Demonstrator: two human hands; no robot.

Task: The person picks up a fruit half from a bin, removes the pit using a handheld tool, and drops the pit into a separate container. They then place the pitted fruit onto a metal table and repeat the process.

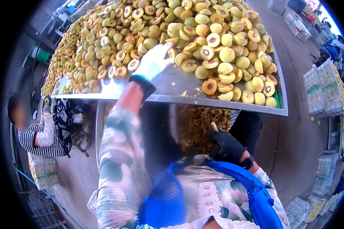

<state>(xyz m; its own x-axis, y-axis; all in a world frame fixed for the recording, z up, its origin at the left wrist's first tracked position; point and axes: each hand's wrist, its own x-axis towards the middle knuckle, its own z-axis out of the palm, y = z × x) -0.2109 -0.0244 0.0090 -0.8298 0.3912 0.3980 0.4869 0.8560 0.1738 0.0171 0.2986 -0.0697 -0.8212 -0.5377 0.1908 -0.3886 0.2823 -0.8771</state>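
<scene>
My left hand [152, 64], in a white glove with a dark cuff, reaches over a metal-rimmed table [172, 83]. Its blurred fingertips are beside a halved yellow-green stone fruit [172, 55] at the pile's near edge; whether they grip it cannot be made out. Low in front of my body, my right hand [226, 144], in a black glove, is closed. A narrow pale tip [214, 126] sticks out of it, perhaps a tool handle or a bare finger. Beneath the table edge, several brownish fruit pieces [197, 128] lie in a container, partly hidden by my hand.
A large heap of fruit halves [114, 38] covers much of the table. At left sits a person in a striped top [46, 133]. White crates [325, 89] of fruit stand along the right, and another crate [44, 170] is at lower left.
</scene>
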